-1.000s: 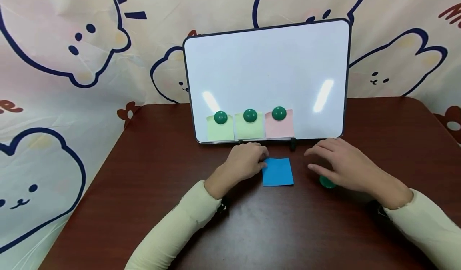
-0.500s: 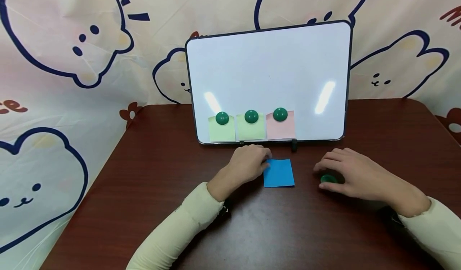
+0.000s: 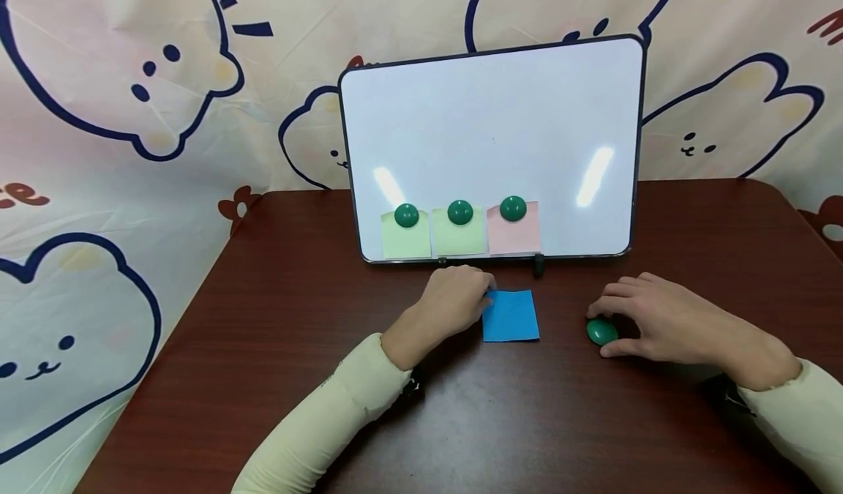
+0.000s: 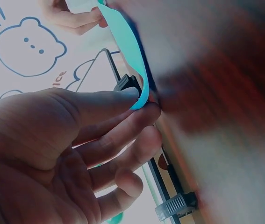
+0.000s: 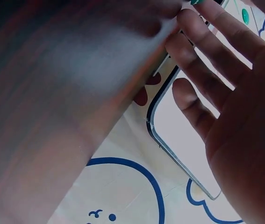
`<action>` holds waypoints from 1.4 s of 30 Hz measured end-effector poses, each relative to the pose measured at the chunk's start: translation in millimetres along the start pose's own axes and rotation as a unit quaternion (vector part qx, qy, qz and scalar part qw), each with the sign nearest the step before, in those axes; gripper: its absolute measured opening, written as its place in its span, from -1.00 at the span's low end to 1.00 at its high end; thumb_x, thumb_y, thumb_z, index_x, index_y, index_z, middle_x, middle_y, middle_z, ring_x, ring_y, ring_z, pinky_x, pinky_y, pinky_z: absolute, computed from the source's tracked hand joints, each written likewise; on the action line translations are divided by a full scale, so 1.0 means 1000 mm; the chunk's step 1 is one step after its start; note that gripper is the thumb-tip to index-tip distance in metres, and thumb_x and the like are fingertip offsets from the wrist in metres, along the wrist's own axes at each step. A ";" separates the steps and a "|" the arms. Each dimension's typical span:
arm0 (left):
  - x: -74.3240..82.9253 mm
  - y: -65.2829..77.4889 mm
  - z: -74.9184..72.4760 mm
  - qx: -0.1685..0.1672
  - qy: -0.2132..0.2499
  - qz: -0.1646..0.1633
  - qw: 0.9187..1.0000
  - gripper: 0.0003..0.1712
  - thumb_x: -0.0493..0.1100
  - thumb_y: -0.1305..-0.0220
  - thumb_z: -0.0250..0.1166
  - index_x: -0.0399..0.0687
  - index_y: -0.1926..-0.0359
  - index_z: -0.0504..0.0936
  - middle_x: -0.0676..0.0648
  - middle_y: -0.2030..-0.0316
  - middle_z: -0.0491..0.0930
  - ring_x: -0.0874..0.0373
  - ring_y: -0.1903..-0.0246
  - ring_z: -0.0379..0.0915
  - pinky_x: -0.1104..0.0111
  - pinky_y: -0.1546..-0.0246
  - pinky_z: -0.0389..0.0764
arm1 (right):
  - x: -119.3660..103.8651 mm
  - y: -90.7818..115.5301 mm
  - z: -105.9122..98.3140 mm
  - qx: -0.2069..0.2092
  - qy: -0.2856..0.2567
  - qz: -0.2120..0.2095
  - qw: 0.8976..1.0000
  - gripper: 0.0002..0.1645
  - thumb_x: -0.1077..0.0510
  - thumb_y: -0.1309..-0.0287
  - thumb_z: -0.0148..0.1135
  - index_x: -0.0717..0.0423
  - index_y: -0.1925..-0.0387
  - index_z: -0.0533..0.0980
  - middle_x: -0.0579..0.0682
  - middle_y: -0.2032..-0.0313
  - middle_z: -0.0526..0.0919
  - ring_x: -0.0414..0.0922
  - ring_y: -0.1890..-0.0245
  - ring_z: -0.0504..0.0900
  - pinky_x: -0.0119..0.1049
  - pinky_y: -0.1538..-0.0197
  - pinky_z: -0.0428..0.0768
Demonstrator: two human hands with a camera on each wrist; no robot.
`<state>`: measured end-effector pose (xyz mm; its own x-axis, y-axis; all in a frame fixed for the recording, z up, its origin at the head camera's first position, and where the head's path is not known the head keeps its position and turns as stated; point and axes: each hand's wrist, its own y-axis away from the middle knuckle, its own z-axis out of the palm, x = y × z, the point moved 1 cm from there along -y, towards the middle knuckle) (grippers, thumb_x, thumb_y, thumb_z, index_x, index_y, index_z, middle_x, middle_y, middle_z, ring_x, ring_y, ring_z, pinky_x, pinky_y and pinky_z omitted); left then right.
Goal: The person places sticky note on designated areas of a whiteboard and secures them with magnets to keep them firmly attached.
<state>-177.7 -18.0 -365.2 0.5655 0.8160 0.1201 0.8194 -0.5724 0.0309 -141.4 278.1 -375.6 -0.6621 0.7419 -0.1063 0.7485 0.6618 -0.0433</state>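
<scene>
My left hand (image 3: 453, 296) pinches the left edge of a blue sticky note (image 3: 511, 317) low over the table. In the left wrist view the note (image 4: 131, 51) looks teal, bends in a curve, and its end sits between thumb and index finger. My right hand (image 3: 665, 326) holds a round green magnet (image 3: 602, 331) at the table, thumb on its near side and index finger on its far side. Only a sliver of the magnet (image 5: 196, 2) shows at the fingertips in the right wrist view.
Behind the hands a whiteboard (image 3: 487, 135) leans upright on black feet (image 3: 538, 265). Along its bottom, green magnets pin two light green notes (image 3: 405, 241) (image 3: 459, 239) and a pink note (image 3: 514, 236). A patterned cloth (image 3: 99, 186) hangs behind the brown table (image 3: 296, 260).
My right hand has drawn back slightly to the right and closed its fingertips on the green magnet, whose domed face now shows. The left hand stays at the blue note.
</scene>
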 end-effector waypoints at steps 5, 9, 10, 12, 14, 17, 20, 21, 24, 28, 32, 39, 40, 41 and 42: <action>0.001 0.000 0.000 0.002 0.004 0.000 1.000 -0.81 -0.20 -0.41 0.20 0.01 0.17 0.75 0.02 0.38 0.73 0.24 0.54 0.49 0.49 0.66 0.40 | 0.000 0.001 0.001 0.005 -0.012 -0.019 1.000 -0.55 -0.24 0.00 0.48 -0.32 0.04 0.62 -0.42 0.18 0.56 -0.42 0.25 0.41 -0.32 0.17 0.53; 0.002 0.000 -0.001 0.002 0.004 0.000 1.000 -0.81 -0.22 -0.41 0.16 0.01 0.19 0.73 0.02 0.44 0.69 0.26 0.60 0.39 0.50 0.70 0.31 | -0.001 0.000 0.001 0.014 -0.017 -0.037 0.999 -0.52 -0.13 0.05 0.53 -0.26 0.03 0.62 -0.38 0.16 0.56 -0.40 0.23 0.43 -0.33 0.16 0.58; 0.002 0.000 -0.001 0.002 0.005 -0.001 1.000 -0.80 -0.23 -0.41 0.16 0.01 0.19 0.73 0.02 0.44 0.68 0.25 0.61 0.38 0.50 0.71 0.31 | -0.002 0.000 0.001 0.016 -0.016 -0.040 0.999 -0.51 -0.12 0.05 0.54 -0.25 0.02 0.62 -0.37 0.16 0.56 -0.39 0.22 0.44 -0.32 0.16 0.59; 0.002 0.000 0.000 0.004 0.005 -0.001 1.000 -0.81 -0.23 -0.40 0.17 0.01 0.17 0.73 0.03 0.42 0.69 0.25 0.61 0.38 0.50 0.71 0.32 | -0.003 -0.001 0.001 0.019 -0.015 -0.046 0.999 -0.52 -0.10 0.05 0.54 -0.23 0.02 0.63 -0.35 0.14 0.56 -0.38 0.21 0.45 -0.31 0.15 0.61; 0.002 0.001 0.001 0.008 0.004 -0.002 1.000 -0.79 -0.24 -0.40 0.16 0.02 0.16 0.73 0.03 0.40 0.70 0.26 0.60 0.40 0.50 0.71 0.33 | -0.004 -0.001 0.000 0.021 -0.014 -0.050 0.998 -0.53 -0.08 0.04 0.54 -0.22 0.03 0.63 -0.34 0.14 0.56 -0.38 0.21 0.46 -0.31 0.15 0.61; 0.002 0.001 0.001 0.017 0.000 -0.001 1.000 -0.77 -0.26 -0.39 0.14 0.02 0.16 0.73 0.04 0.38 0.71 0.26 0.58 0.42 0.50 0.71 0.33 | -0.006 -0.002 0.001 0.022 -0.017 -0.058 0.998 -0.54 -0.07 0.01 0.52 -0.23 0.02 0.63 -0.34 0.12 0.56 -0.38 0.21 0.46 -0.32 0.16 0.61; 0.004 0.001 0.000 0.030 -0.007 0.002 1.000 -0.77 -0.26 -0.39 0.14 0.03 0.16 0.73 0.05 0.36 0.72 0.25 0.54 0.48 0.49 0.68 0.37 | -0.007 -0.001 0.001 0.019 -0.019 -0.058 0.998 -0.55 -0.07 -0.02 0.50 -0.26 0.00 0.62 -0.35 0.12 0.56 -0.38 0.21 0.47 -0.33 0.17 0.61; 0.005 0.002 0.000 0.037 -0.011 0.004 0.999 -0.78 -0.25 -0.40 0.14 0.03 0.16 0.73 0.04 0.36 0.71 0.25 0.53 0.51 0.48 0.67 0.40 | -0.007 -0.001 0.002 0.017 -0.021 -0.056 0.998 -0.55 -0.07 -0.03 0.49 -0.27 -0.01 0.62 -0.36 0.12 0.56 -0.38 0.21 0.47 -0.33 0.17 0.61; 0.009 0.004 -0.002 0.060 -0.028 0.014 0.998 -0.81 -0.22 -0.42 0.16 0.03 0.14 0.71 0.04 0.35 0.70 0.23 0.44 0.58 0.46 0.58 0.51 | -0.007 -0.001 0.002 0.011 -0.022 -0.046 0.999 -0.56 -0.08 -0.07 0.46 -0.29 -0.03 0.60 -0.37 0.15 0.55 -0.39 0.22 0.47 -0.34 0.19 0.61; 0.014 0.007 -0.002 0.112 -0.059 0.038 0.991 -0.84 -0.19 -0.42 0.19 0.02 0.12 0.70 0.05 0.33 0.70 0.24 0.37 0.62 0.47 0.48 0.58 | -0.008 -0.002 0.004 0.010 -0.016 -0.042 0.999 -0.56 -0.10 -0.11 0.43 -0.28 -0.05 0.59 -0.35 0.14 0.56 -0.39 0.21 0.48 -0.33 0.18 0.63; 0.018 0.003 -0.004 0.199 -0.053 0.077 0.976 -0.85 -0.17 -0.42 0.21 0.00 0.13 0.71 0.05 0.32 0.70 0.25 0.38 0.63 0.48 0.45 0.60 | -0.008 -0.002 0.007 0.007 -0.014 -0.039 0.999 -0.56 -0.13 -0.13 0.42 -0.27 -0.06 0.59 -0.34 0.12 0.57 -0.37 0.19 0.50 -0.30 0.16 0.64; 0.019 -0.010 -0.008 0.296 0.043 0.104 0.949 -0.85 -0.15 -0.38 0.27 -0.03 0.14 0.75 0.05 0.34 0.71 0.27 0.37 0.61 0.48 0.35 0.63 | -0.008 -0.002 0.005 0.005 -0.020 -0.033 0.999 -0.55 -0.11 -0.09 0.45 -0.27 -0.06 0.60 -0.35 0.14 0.57 -0.39 0.20 0.49 -0.32 0.15 0.64; 0.018 -0.010 -0.008 0.297 0.062 0.100 0.948 -0.86 -0.15 -0.37 0.29 -0.03 0.15 0.75 0.05 0.34 0.71 0.27 0.37 0.61 0.48 0.35 0.63 | -0.008 -0.002 0.005 0.003 -0.022 -0.033 0.999 -0.55 -0.11 -0.10 0.44 -0.27 -0.06 0.60 -0.36 0.14 0.56 -0.39 0.20 0.49 -0.32 0.14 0.64; 0.018 -0.010 -0.008 0.298 0.081 0.094 0.947 -0.86 -0.16 -0.37 0.29 -0.02 0.16 0.76 0.05 0.34 0.72 0.27 0.37 0.61 0.48 0.36 0.62 | -0.008 -0.002 0.005 0.001 -0.023 -0.033 0.999 -0.55 -0.10 -0.10 0.44 -0.26 -0.06 0.59 -0.36 0.14 0.56 -0.39 0.20 0.49 -0.32 0.15 0.64; 0.018 -0.010 -0.007 0.298 0.096 0.088 0.946 -0.87 -0.16 -0.36 0.30 -0.02 0.17 0.76 0.05 0.33 0.72 0.27 0.37 0.61 0.48 0.36 0.62 | -0.008 -0.002 0.005 0.000 -0.023 -0.034 0.999 -0.55 -0.11 -0.11 0.44 -0.26 -0.06 0.59 -0.36 0.14 0.56 -0.38 0.20 0.49 -0.32 0.15 0.64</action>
<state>-176.4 1.3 -356.0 0.7169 0.6505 0.2508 0.6541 -0.5033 -0.5647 -137.6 270.0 -379.2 -0.7088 0.6897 -0.1483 0.7020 0.7102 -0.0522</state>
